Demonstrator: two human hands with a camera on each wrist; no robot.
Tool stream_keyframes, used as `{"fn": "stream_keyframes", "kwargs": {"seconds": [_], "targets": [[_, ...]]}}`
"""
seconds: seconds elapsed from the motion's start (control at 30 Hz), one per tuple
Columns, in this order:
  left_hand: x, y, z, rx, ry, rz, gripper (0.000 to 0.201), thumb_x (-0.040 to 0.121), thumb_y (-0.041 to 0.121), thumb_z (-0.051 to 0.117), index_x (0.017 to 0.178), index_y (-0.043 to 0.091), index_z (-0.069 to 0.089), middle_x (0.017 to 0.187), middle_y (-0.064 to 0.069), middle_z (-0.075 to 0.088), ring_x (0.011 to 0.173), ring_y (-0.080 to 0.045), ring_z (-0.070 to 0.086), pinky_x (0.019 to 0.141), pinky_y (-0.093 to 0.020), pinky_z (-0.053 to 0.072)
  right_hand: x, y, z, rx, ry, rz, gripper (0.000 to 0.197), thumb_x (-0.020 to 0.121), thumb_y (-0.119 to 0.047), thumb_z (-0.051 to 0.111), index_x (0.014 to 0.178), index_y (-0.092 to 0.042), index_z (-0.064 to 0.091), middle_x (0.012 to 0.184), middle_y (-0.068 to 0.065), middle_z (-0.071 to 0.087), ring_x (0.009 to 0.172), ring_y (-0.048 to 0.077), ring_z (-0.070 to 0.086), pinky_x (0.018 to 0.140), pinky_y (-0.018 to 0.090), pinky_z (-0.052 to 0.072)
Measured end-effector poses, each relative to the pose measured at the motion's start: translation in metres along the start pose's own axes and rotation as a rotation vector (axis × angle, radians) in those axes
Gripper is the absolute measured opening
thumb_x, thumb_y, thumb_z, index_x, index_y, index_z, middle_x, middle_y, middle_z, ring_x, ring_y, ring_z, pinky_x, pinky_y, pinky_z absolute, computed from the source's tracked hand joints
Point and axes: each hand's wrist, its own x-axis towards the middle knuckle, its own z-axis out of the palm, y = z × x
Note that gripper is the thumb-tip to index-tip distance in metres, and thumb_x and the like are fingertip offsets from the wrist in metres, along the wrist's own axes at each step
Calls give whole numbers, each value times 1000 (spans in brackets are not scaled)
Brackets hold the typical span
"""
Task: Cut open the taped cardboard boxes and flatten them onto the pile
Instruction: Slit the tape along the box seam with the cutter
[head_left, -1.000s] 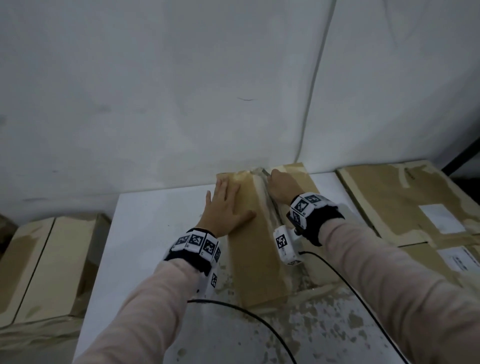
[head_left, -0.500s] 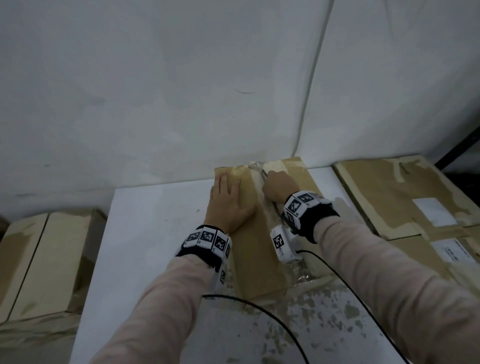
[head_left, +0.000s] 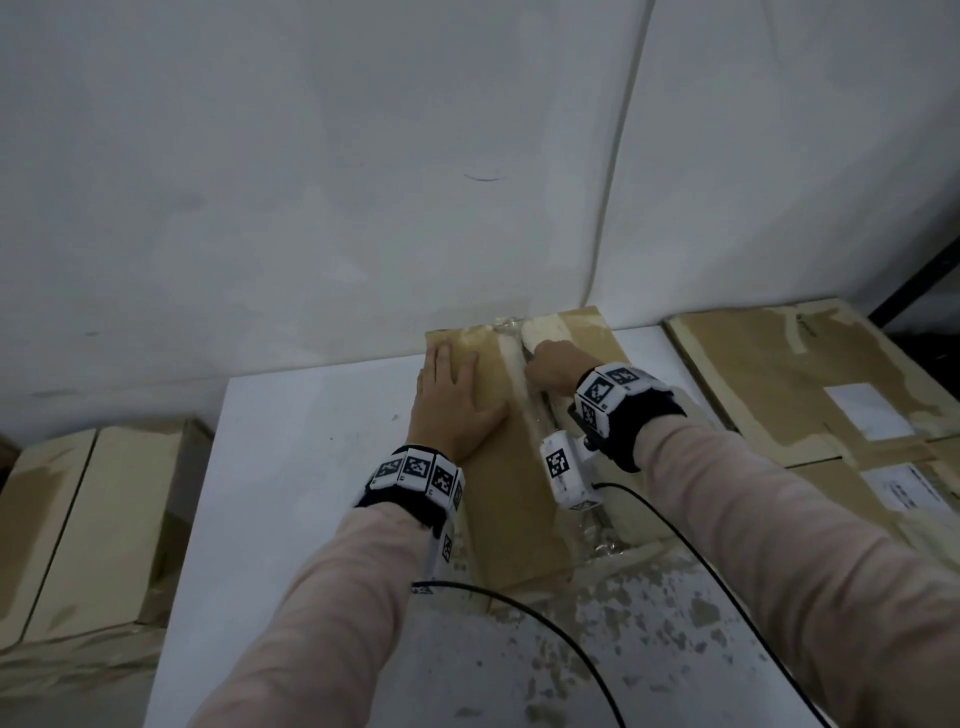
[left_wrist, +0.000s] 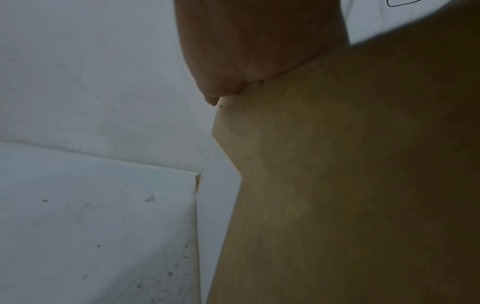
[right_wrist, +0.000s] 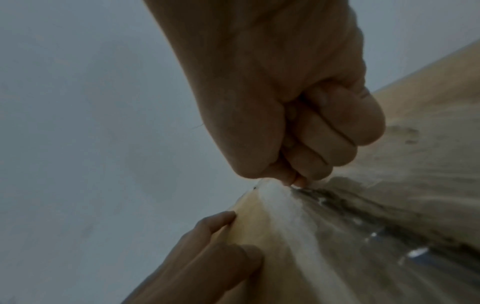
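1. Firmly press your flat, spread left hand (head_left: 454, 400) on the long brown cardboard box (head_left: 498, 467) lying on the white table (head_left: 311, 467).
2. Your fisted right hand (head_left: 550, 366) sits at the clear-taped seam (head_left: 514, 364); whatever it grips is hidden, so cut away from the bracing fingers.

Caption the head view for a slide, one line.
Left hand presses flat on the cardboard box on the white table while the fisted right hand works along its taped seam.
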Motion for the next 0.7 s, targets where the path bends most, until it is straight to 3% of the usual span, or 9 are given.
{"fn": "stream_keyframes", "kwargs": {"seconds": [0.07, 0.2, 0.27, 0.33, 0.43, 0.5, 0.57, 0.6, 0.7], "targets": [[0, 0, 1, 4, 2, -2, 79, 90, 54, 49, 151, 16, 16, 159, -14, -4, 146, -26, -10, 119, -42, 3, -3, -3, 1, 38, -3, 23, 36, 97, -10, 37, 128, 5, 45, 131, 21, 52, 119, 33, 51, 87, 31, 40], [1, -1, 1, -2, 2, 1, 86, 85, 65, 43, 151, 16, 18, 159, -15, -3, 146, -26, -9, 118, -42, 4, -6, -2, 4, 171, 8, 41, 62, 95, -16, 37, 147, 2, 8, 136, 23, 45, 123, 36, 47, 90, 34, 38], [0, -1, 0, -11, -3, -2, 100, 70, 74, 27, 150, 16, 19, 159, -15, -1, 146, -27, -8, 118, -42, 5, -10, 0, 3, 124, -7, 25, 54, 96, -13, 35, 144, 2, 15, 135, 24, 46, 121, 36, 48, 89, 36, 39], [-1, -1, -1, -15, -5, -7, 102, 66, 73, 25, 150, 16, 19, 159, -15, 0, 147, -27, -7, 118, -42, 5, -16, 2, 2, 44, -12, -3, 44, 96, -10, 36, 137, 2, 28, 132, 23, 48, 118, 35, 49, 84, 35, 39], [0, 0, -1, 14, -6, -4, 89, 81, 65, 41, 151, 16, 19, 159, -16, 0, 146, -29, -6, 117, -43, 6, -30, 6, 2, -26, -37, -45, 35, 95, -10, 38, 128, 2, 40, 125, 21, 52, 109, 32, 52, 76, 31, 39], [0, 0, -2, 48, -8, 0, 84, 86, 61, 47, 151, 16, 18, 159, -17, 0, 146, -29, -6, 117, -43, 6, -43, 11, 1, -65, -84, -72, 20, 95, -10, 38, 108, 1, 50, 106, 18, 56, 88, 28, 52, 65, 28, 37], [0, 0, -2, 67, -11, 1, 82, 87, 59, 48, 150, 16, 18, 159, -17, 1, 146, -29, -6, 118, -43, 6, -56, 18, 2, -109, -155, -61, 23, 94, -8, 37, 75, -3, 48, 75, 12, 51, 62, 22, 44, 50, 26, 32], [-1, 1, -3, 80, -16, -1, 80, 89, 57, 49, 150, 16, 18, 159, -17, 1, 146, -30, -6, 118, -44, 6, -62, 22, 4, -116, -180, -44, 28, 93, -7, 38, 66, -5, 44, 65, 9, 46, 53, 20, 39, 47, 25, 30], [-4, 6, -3, 163, -47, -7, 76, 92, 57, 40, 151, 14, 16, 158, -19, 2, 146, -33, -4, 117, -44, 5, -74, 33, 10, -66, -181, -44, 31, 91, -6, 40, 60, -7, 39, 55, 9, 42, 45, 19, 35, 45, 23, 30]]}}
